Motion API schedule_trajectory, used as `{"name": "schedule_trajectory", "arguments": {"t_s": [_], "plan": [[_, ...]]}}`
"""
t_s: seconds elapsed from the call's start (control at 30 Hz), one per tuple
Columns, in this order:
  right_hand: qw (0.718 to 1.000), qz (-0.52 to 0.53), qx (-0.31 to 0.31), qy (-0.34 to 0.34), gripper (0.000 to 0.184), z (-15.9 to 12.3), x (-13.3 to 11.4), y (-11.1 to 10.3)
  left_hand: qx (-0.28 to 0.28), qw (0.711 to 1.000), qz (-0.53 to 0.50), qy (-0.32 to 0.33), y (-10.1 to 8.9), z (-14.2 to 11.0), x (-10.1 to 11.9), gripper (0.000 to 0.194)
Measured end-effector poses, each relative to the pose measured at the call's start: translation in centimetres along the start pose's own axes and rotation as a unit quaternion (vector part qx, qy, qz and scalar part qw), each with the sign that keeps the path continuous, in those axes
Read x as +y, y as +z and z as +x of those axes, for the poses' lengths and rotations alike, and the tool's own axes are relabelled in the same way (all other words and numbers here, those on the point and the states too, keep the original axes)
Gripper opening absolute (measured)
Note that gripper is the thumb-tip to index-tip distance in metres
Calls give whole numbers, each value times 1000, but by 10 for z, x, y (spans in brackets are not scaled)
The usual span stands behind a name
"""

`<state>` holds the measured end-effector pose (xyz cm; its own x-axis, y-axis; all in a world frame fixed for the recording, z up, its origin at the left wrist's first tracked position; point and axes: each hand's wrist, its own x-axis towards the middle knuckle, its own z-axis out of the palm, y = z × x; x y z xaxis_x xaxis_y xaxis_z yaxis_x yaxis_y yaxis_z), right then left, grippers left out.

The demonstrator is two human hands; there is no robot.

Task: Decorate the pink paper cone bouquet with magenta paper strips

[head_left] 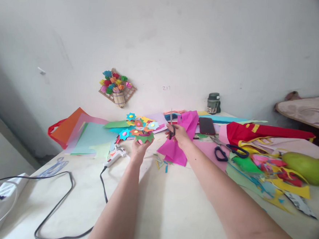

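Observation:
My left hand (140, 148) is closed around the base of a paper flower bouquet (138, 124), whose blue, orange and white blooms have coloured centres. Green paper shows just above its fingers, and the stems are mostly hidden. In my right hand (180, 135) is a small pair of scissors (171, 124) with dark handles, the blades pointing up. Bright magenta paper (177, 155) lies behind and below that hand. A white glue gun (115, 157) rests on the table to the left of the bouquet.
Coloured paper sheets (89, 138) lie at the left. A phone (207, 126), large scissors (229, 150), paper scraps (267, 181) and a green mango-like fruit (306, 168) are at the right. A black cord (53, 212) loops near the power strip (14, 187). A jar (213, 103) stands by the wall.

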<state>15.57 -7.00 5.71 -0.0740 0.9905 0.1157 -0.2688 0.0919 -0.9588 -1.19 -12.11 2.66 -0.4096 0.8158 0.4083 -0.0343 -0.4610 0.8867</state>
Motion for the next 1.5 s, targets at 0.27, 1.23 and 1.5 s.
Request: {"name": "schedule_trajectory", "arguments": {"t_s": [0.27, 1.23, 1.5], "plan": [[997, 37, -66, 0, 32, 0, -19, -9, 18, 996, 48, -70, 3, -2, 8, 39], [997, 60, -37, 26, 42, -1, -12, 7, -78, 994, -54, -63, -4, -1, 3, 29], [998, 50, -32, 24, 38, -5, -11, 9, -138, 984, -90, -73, -3, -5, 5, 27]]}}
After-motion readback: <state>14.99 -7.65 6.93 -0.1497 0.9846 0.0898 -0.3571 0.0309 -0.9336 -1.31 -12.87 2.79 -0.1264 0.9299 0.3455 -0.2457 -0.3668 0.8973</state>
